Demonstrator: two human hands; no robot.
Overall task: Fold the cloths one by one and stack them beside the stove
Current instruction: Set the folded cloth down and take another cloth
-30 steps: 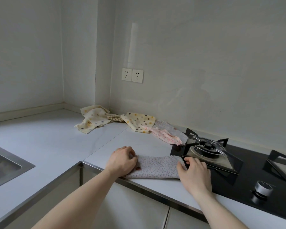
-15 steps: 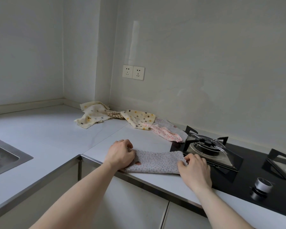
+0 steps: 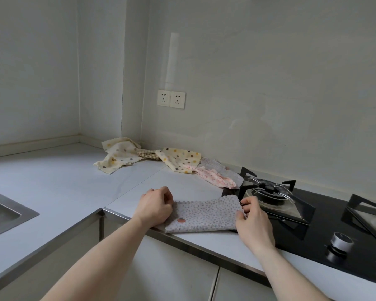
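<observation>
Grey dotted cloth [image 3: 204,216] lies on the table [image 3: 52,187] at its front edge, just left of the stove [image 3: 326,231], its right end touching the black glass. Left hand [image 3: 155,208] clenched on the cloth's left end; right hand [image 3: 251,216] pinching the right end, thumb and fingers closed on the scalloped far corner. Both grips grasping the same cloth. Between the grips the fabric looks doubled over, near edge straight, far edge slightly raised and wavy.

Progress, as a judgement: first cloth only part folded; no finished stack visible anywhere beside the stove. Task looks near its start.

Left to do, beyond the grips toward the wall: a loose heap. Cream dotted cloth [image 3: 117,155] farthest left of the left grip; a small checked cloth [image 3: 147,154] partly buried; yellow dotted cloth [image 3: 178,158] in the middle; pink floral cloth [image 3: 213,177] and another grey cloth [image 3: 228,173] beyond the right grip, touching the stove's corner. All crumpled and overlapping; at least five unfolded, exact count uncertain.

Stack spot probably right where the grips are now.
</observation>
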